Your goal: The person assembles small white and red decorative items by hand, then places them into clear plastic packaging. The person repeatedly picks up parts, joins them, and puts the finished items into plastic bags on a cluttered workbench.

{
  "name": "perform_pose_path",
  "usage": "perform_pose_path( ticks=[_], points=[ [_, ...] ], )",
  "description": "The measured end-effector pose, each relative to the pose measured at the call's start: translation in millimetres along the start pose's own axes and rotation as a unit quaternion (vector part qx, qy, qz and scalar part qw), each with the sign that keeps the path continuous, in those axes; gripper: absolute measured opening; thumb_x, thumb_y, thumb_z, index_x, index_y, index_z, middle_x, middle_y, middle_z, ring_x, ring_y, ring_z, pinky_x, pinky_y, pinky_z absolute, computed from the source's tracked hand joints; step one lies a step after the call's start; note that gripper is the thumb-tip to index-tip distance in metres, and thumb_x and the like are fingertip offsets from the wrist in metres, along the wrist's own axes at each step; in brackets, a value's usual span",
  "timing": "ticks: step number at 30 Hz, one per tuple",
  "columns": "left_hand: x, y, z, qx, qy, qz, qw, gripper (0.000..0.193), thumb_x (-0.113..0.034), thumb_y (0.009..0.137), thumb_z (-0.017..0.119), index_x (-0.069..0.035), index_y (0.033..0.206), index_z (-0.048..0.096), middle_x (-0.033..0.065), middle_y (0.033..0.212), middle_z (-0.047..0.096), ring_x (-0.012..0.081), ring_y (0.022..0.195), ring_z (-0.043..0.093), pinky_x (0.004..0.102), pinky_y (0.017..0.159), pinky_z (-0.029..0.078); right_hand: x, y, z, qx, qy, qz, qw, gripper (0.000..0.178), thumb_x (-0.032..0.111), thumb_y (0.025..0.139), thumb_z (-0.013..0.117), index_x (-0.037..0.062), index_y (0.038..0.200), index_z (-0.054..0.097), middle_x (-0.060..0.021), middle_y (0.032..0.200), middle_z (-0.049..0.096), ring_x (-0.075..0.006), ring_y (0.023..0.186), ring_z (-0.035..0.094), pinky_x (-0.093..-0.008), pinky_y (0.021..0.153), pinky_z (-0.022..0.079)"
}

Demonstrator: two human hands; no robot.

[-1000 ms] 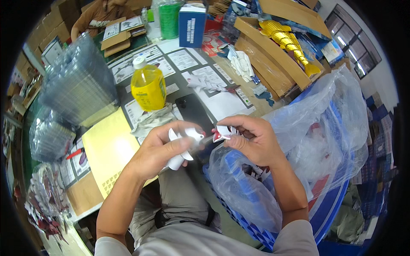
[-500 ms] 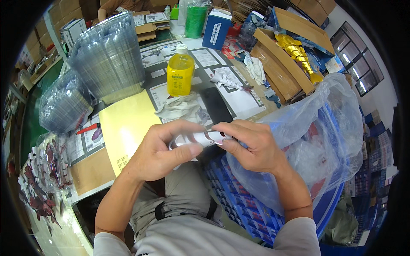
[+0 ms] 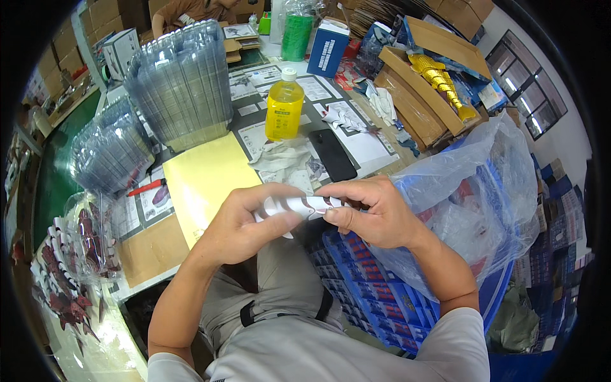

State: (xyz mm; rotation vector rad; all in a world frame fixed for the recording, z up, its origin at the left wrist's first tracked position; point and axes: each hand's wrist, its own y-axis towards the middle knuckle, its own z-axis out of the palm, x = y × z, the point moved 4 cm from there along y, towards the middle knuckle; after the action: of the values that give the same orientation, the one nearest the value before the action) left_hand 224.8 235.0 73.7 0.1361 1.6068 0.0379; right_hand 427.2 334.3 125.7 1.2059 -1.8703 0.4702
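Both hands hold a white toy fish body (image 3: 304, 206) with dark red bands, level above my lap at the table's front edge. My left hand (image 3: 245, 223) wraps around its left end, thumb pressed along the near side. Around the right end my right hand (image 3: 372, 210) pinches it between thumb and fingers, covering the tip. Just beyond my hands lie a crumpled greyish cloth (image 3: 280, 159) and a black phone (image 3: 332, 155). A similar jointed fish body (image 3: 344, 120) rests on the printed sheets farther back.
Tall stacks of clear plastic trays (image 3: 181, 89), a yellow sheet (image 3: 207, 178), a red-handled tool (image 3: 147, 187) and several fish bodies (image 3: 60, 280) are left. A yellow bottle (image 3: 284, 108) stands mid-table. A blue crate (image 3: 382, 305) with a clear bag (image 3: 471, 210) sits right; cartons (image 3: 414, 95) lie behind.
The view has shifted a little, so the table things sit slightly farther right. My right fingers and thumb have changed position on the fish body, which both hands still hold.
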Motion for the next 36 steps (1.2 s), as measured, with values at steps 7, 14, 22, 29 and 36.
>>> perform_pose_path(
  ticks=[7,14,22,29,36],
  points=[
    [5.7,7.7,26.0,0.088,0.129,-0.074,0.985,0.039,-0.028,0.098,0.076,0.002,0.123,0.072,0.0091,0.091,0.074,0.013,0.08,0.066,0.0289,0.073,0.053,-24.6,-31.8,-25.7,-0.056,0.102,0.038,0.993,0.028,0.012,0.102,0.072,-0.0005,0.127,0.072,-0.0071,0.099,0.077,-0.01,0.08,0.07,-0.0253,0.07,0.056],
    [-20.2,67.5,-0.5,-0.206,-0.131,0.119,0.962,0.049,-0.037,0.106,0.062,0.006,0.129,0.064,0.007,0.089,0.07,0.0106,0.06,0.06,0.0273,0.048,0.049,-101.2,-159.1,-160.5,-0.528,0.042,0.041,0.848,0.026,0.023,0.108,0.062,0.0004,0.115,0.072,-0.0075,0.096,0.074,-0.0115,0.077,0.067,-0.0284,0.067,0.056],
    [14.4,143.0,47.7,-0.078,0.003,-0.088,0.993,0.042,-0.035,0.099,0.071,0.005,0.112,0.069,0.0086,0.085,0.07,0.0111,0.058,0.061,0.0251,0.047,0.048,-289.6,-370.6,-158.6,-0.291,0.105,0.473,0.825,0.016,0.014,0.1,0.064,0.0023,0.091,0.071,-0.0084,0.077,0.071,-0.0154,0.055,0.064,-0.0297,0.052,0.054],
    [52.2,221.7,58.9,0.006,0.063,-0.172,0.983,0.032,-0.031,0.096,0.077,-0.001,0.108,0.073,0.0022,0.09,0.071,0.0079,0.071,0.06,0.0245,0.06,0.049,-454.9,-433.1,-67.0,0.098,-0.253,0.314,0.91,0.018,0.012,0.092,0.067,-0.0022,0.099,0.075,-0.0098,0.089,0.075,-0.0219,0.072,0.072,-0.035,0.057,0.059],
    [76.2,228.0,57.4,0.001,0.041,-0.195,0.98,0.04,-0.025,0.097,0.076,-0.006,0.131,0.067,0.0031,0.11,0.072,0.0106,0.092,0.065,0.0291,0.073,0.056,-378.4,-351.6,-101.8,-0.054,0.172,0.559,0.809,0.022,0.019,0.097,0.067,0.0004,0.098,0.079,-0.0101,0.082,0.076,-0.0182,0.068,0.073,-0.0285,0.061,0.056]
  ],
)
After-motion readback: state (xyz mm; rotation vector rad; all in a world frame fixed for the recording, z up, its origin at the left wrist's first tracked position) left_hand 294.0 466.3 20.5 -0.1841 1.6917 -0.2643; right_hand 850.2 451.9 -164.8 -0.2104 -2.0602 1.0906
